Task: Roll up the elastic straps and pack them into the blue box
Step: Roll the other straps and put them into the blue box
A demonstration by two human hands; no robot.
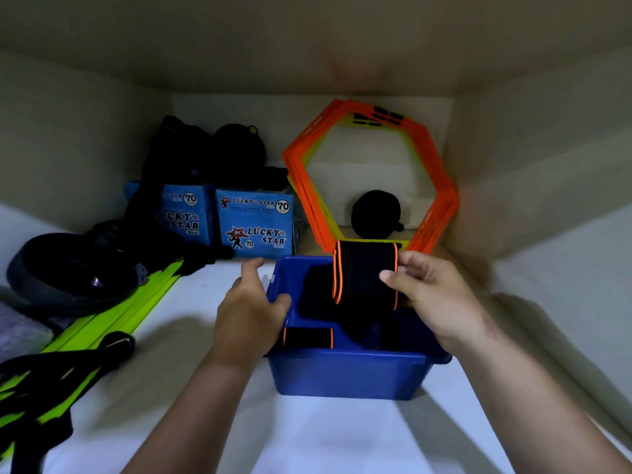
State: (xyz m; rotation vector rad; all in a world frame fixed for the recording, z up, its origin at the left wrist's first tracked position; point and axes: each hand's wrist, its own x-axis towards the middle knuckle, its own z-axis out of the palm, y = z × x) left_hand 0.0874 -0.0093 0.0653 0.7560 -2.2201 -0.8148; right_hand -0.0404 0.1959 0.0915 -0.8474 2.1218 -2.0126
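Note:
A blue plastic box (345, 374) stands on the white shelf in the middle of the view. My right hand (434, 295) holds a rolled black elastic strap with orange edges (364, 273) just above the box's far side. My left hand (249, 302) grips the box's left rim, thumb inside. Inside the box lie another rolled black strap with orange edges (307, 338) at the near left and more dark strap material (372, 331) beneath.
Orange hexagonal hoops (441, 186) lean against the back wall with a black roll (375, 210) behind them. Two blue Lucky Star cartons (256, 227) sit at the back left. Black gear, a dark ring (51, 268) and neon-green straps (113, 316) crowd the left.

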